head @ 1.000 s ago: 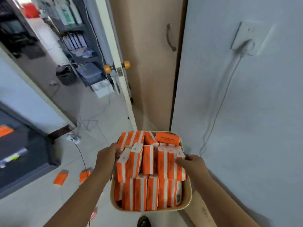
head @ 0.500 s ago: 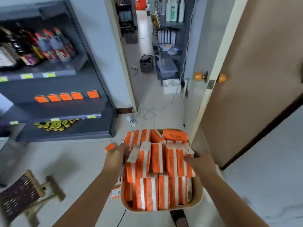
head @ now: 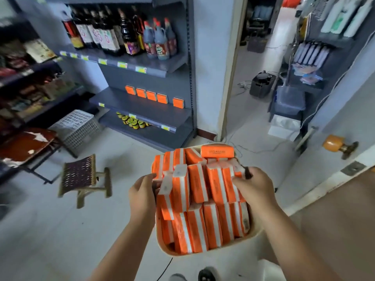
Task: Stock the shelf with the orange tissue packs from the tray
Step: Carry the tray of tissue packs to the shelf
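Soft, even daylight fills the room, brightest through the open doorway at the top right, where the pale tiled floor (head: pixel 251 63) washes out towards white. Shadows are faint and diffuse; a weak one lies under the small woven-top wooden stool (head: pixel 85 177). The dark grey metal shelf unit (head: pixel 150 110) stays dim in its lower bay. Motion blur smears the left edge, so the packaged goods on the left-hand racks (head: pixel 26 82) are unreadable. Wide-angle distortion bends the white door frame (head: pixel 231 67) and leans the uprights outwards. The centre is sharpest: print on the topmost orange tissue pack (head: pixel 217 152) is nearly legible.
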The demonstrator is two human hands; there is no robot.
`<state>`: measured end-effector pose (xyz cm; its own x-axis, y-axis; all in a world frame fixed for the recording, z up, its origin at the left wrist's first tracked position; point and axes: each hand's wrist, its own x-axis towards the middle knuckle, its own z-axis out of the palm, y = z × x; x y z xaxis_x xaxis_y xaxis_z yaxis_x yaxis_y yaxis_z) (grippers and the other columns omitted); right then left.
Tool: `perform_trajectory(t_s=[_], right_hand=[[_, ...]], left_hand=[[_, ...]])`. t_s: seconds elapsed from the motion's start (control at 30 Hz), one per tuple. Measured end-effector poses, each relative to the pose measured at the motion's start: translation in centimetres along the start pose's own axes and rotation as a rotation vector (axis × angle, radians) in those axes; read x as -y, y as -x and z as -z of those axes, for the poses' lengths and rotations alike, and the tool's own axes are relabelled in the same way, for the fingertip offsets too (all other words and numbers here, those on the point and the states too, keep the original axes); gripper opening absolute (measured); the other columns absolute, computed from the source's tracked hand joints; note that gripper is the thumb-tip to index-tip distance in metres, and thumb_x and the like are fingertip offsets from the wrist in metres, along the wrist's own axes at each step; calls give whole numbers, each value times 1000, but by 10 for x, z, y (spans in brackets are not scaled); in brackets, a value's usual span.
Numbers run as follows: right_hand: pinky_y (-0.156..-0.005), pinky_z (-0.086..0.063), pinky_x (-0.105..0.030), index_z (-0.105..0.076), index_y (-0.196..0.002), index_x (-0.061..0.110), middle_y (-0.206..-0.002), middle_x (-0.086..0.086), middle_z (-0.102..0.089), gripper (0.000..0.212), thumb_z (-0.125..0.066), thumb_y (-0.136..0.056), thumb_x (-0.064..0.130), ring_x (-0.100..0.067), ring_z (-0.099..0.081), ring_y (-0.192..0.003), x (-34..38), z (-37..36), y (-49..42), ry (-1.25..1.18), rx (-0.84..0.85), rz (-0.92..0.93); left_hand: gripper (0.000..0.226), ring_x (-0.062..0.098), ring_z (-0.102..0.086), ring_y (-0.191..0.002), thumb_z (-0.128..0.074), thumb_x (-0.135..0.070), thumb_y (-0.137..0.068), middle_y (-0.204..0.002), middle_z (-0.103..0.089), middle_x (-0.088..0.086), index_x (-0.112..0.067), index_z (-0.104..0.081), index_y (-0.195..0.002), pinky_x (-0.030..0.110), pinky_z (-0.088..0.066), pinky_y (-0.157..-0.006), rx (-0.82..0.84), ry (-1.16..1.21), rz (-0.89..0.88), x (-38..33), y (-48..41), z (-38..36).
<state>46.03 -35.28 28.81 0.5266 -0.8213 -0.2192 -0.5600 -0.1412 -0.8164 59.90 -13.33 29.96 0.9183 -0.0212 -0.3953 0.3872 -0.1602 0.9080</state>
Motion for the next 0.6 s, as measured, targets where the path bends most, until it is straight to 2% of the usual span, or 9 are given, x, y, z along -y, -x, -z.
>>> perform_trajectory(t_s=[0.07, 0.13, 0.27, 0.37, 0.6], right_hand=[[-57, -42, -33, -62, -78, 5, -74, -15, -67, 22, -72, -78, 25, -28, -60, -60, 11, 3, -17, 5, 17, 37], [-57, -41, -35, -57, -72, 9, -68, -12, -62, 22, -71, -77, 25, -21, -55, -59, 23, 3, -31, -1, 24, 71], [-56, -37, -31, -52, -67, 13, -60, -6, -53, 24, -70, -78, 25, -19, -51, -58, 50, -11, -47, -29, 45, 125], [-54, -33, -31, -47, -64, 18, -57, 3, -47, 30, -70, -81, 23, -17, -46, -56, 67, -27, -53, -27, 90, 169], [-54, -40, -30, -60, -72, 12, -65, -4, -65, 24, -75, -84, 26, -20, -60, -61, 97, -95, -57, 50, 243, 228]], left_hand=[[24, 23, -70, -82, -51, -19, -104, -91, -74, 10, -12, -74, -104, 31, -52, -64, -29, 41, -14, -11, 3, -5], [24, 24, -70, -85, -52, -21, -104, -92, -74, 11, -12, -74, -105, 33, -52, -67, -38, 67, -17, -22, 1, -7], [22, 25, -68, -89, -56, -25, -102, -92, -71, 14, -12, -74, -101, 37, -53, -76, -64, 105, -23, -40, -10, 0], [22, 27, -67, -87, -59, -26, -100, -93, -71, 21, -12, -75, -94, 40, -54, -77, -111, 146, -19, -44, -21, 15], [18, 28, -70, -94, -61, -28, -97, -94, -74, 14, -18, -76, -98, 36, -55, -75, -252, 222, 36, -41, -57, 73]])
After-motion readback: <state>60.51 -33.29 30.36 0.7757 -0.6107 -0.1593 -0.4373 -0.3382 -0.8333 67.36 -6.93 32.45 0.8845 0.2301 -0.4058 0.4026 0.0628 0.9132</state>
